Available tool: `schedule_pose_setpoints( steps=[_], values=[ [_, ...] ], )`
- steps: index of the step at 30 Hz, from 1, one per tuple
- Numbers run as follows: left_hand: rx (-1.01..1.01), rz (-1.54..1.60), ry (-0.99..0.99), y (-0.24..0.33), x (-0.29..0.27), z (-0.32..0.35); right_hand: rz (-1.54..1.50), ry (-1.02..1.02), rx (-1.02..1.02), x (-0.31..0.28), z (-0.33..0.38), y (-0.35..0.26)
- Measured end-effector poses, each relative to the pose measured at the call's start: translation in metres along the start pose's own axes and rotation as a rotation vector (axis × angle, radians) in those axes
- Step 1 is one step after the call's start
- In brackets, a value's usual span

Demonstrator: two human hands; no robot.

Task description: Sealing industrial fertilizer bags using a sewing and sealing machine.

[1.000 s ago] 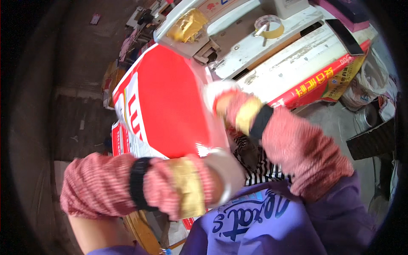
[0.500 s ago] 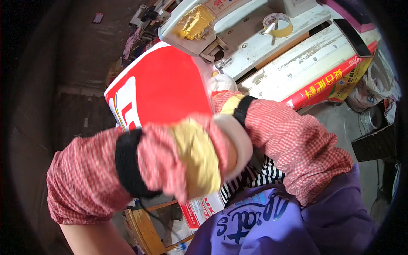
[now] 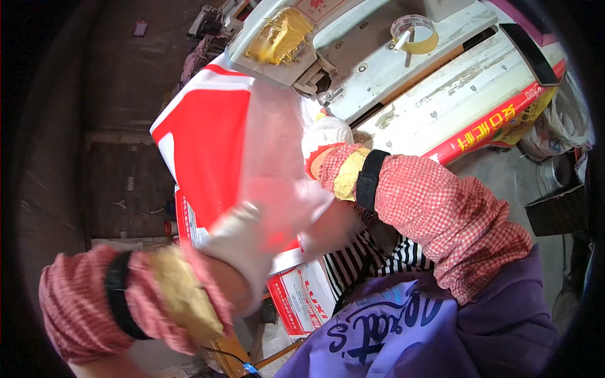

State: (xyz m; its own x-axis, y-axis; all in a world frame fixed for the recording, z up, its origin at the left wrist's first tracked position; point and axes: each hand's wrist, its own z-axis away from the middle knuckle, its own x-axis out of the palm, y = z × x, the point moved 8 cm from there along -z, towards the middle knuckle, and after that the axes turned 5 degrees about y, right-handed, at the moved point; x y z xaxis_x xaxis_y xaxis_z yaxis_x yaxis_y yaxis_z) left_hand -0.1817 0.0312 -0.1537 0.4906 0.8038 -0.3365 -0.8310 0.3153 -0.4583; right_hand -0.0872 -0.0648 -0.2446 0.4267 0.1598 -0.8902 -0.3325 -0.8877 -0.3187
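Observation:
A red and white printed sack [image 3: 208, 151] hangs down at the left end of a white sewing machine [image 3: 403, 82]. Across its right side lies a blurred, translucent whitish sheet [image 3: 274, 126], which looks like thin plastic film. My right hand [image 3: 326, 135], in a white glove, is beside the machine's needle area. Its fingers are curled together at the sack's upper right edge. Lower down, my gloved left hand [image 3: 242, 233] is over the lower part of the sack and film. Motion smears its fingers, so its grip is unclear.
A tape roll [image 3: 422, 41] with a white stick in it sits on the machine. Yellow woven cloth [image 3: 280, 38] covers part of the machine head. A red and yellow printed strip [image 3: 485, 126] lines the bed's front. Below are a red and white package [image 3: 302, 299] and a wooden frame [image 3: 230, 353].
My left hand has swung left and down from in front of my right wrist. The translucent sheet now shows over the sack, whose red face has shifted. My right hand stays near the needle.

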Motion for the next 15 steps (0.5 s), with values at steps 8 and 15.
schedule_pose_setpoints(
  steps=[8,15],
  values=[
    [-0.224,0.075,-0.007,-0.012,-0.078,-0.019,-0.021,-0.025,0.119,0.003,0.001,0.003],
    [0.099,0.063,-0.524,-0.024,-0.036,0.024,-0.045,-0.136,0.053,0.002,0.003,0.000]
  ],
)
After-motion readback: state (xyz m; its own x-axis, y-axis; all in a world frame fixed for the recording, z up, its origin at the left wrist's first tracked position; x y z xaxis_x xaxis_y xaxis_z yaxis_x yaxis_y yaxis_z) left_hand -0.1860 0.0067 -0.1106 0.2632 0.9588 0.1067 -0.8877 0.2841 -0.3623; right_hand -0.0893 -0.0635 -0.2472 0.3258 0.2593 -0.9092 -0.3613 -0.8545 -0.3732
